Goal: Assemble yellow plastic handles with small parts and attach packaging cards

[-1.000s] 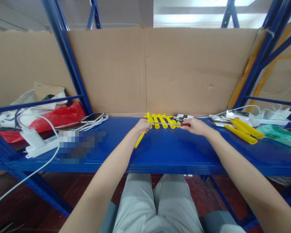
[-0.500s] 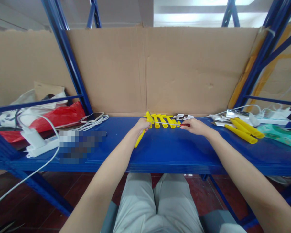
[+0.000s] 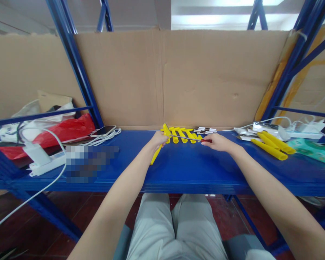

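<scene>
My left hand (image 3: 159, 139) is closed around a yellow plastic part (image 3: 156, 156), whose long tube slants down toward the shelf's front edge. The part's upper end pokes out above my fingers. In my right hand (image 3: 216, 141) is a screwdriver (image 3: 188, 138) with a reddish handle, mostly hidden by my fingers. Its long thin metal shaft lies nearly level and reaches left to the upper end of the yellow part. Just behind the shaft, several similar yellow plastic pieces (image 3: 184, 139) lie in a row on the blue shelf (image 3: 189, 166).
Black-and-white small items (image 3: 205, 130) lie against the cardboard wall (image 3: 206, 79). Several loose yellow tubes (image 3: 271, 148) rest at right beside a green packet (image 3: 312, 150). At left are coiled white cables (image 3: 105, 136), a white power strip (image 3: 47, 162) and a red bag (image 3: 65, 130).
My right hand has shifted very slightly, with the screwdriver still in it; its handle looks a little turned. My left hand and the yellow part have stayed in place.
</scene>
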Tool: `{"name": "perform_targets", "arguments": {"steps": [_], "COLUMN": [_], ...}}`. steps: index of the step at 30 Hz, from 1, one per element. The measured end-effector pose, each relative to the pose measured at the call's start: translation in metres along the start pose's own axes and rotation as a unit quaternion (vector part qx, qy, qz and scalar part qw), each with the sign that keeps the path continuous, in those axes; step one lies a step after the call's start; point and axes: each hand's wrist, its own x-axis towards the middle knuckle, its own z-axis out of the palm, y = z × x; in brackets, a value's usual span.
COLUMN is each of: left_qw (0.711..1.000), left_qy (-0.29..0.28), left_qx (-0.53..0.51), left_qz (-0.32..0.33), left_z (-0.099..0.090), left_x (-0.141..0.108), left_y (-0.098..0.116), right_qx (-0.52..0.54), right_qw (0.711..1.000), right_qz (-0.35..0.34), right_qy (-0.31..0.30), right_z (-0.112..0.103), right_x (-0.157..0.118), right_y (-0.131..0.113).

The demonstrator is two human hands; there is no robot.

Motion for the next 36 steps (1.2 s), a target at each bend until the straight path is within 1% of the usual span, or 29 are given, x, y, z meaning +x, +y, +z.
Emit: {"name": "perform_targets", "arguments": {"steps": [2, 4, 6, 8, 11, 14, 16, 19, 23, 27, 29, 31, 33, 36], "left_qw": [1.0, 1.0, 1.0, 1.0, 1.0, 1.0, 1.0, 1.0, 1.0, 1.0, 1.0, 1.0, 1.0, 1.0], "left_qy": [0.002, 0.004, 0.005, 0.006, 0.007, 0.008, 0.009, 0.013, 0.011, 0.014, 0.014, 0.01, 0.009, 0.01], "left_qx": [-0.002, -0.003, -0.005, -0.003, 0.002, 0.004, 0.005, 0.006, 0.007, 0.004, 0.003, 0.003, 0.004, 0.004], "left_qz": [0.0, 0.001, 0.001, 0.001, 0.0, 0.002, 0.002, 0.004, 0.007, 0.007, 0.008, 0.008, 0.008, 0.009], "left_z": [0.0, 0.001, 0.001, 0.001, 0.001, 0.0, 0.0, 0.001, 0.001, 0.001, 0.001, 0.001, 0.001, 0.001], "left_x": [0.0, -0.001, -0.001, -0.002, -0.003, -0.003, -0.003, -0.004, -0.004, -0.004, -0.003, -0.002, -0.002, -0.001], "left_y": [0.0, 0.0, 0.001, 0.001, 0.002, 0.002, 0.002, 0.002, 0.002, 0.002, 0.001, 0.001, 0.0, 0.0], "right_qx": [0.016, 0.021, 0.007, -0.016, -0.031, -0.013, 0.006, 0.023, 0.001, -0.006, 0.009, 0.031, 0.043, 0.028], "right_qw": [1.0, 0.999, 0.998, 0.996, 0.997, 0.999, 0.999, 0.998, 0.997, 0.999, 0.999, 0.999, 0.998, 0.997], "right_qz": [-0.004, 0.0, 0.011, 0.02, 0.018, -0.004, -0.017, -0.016, 0.018, 0.005, -0.009, -0.016, -0.011, 0.011], "right_qy": [0.009, 0.039, 0.068, 0.082, 0.068, 0.037, 0.028, 0.048, 0.07, 0.05, 0.032, 0.029, 0.044, 0.073], "right_z": [0.003, 0.008, 0.012, 0.013, 0.01, 0.006, 0.007, 0.012, 0.015, 0.009, 0.007, 0.007, 0.01, 0.013], "right_x": [0.001, 0.003, 0.004, 0.004, 0.002, 0.001, 0.001, 0.003, 0.004, 0.002, 0.0, 0.0, 0.001, 0.002], "right_y": [0.002, 0.005, 0.007, 0.008, 0.005, 0.003, 0.004, 0.008, 0.009, 0.004, 0.003, 0.003, 0.005, 0.007]}}
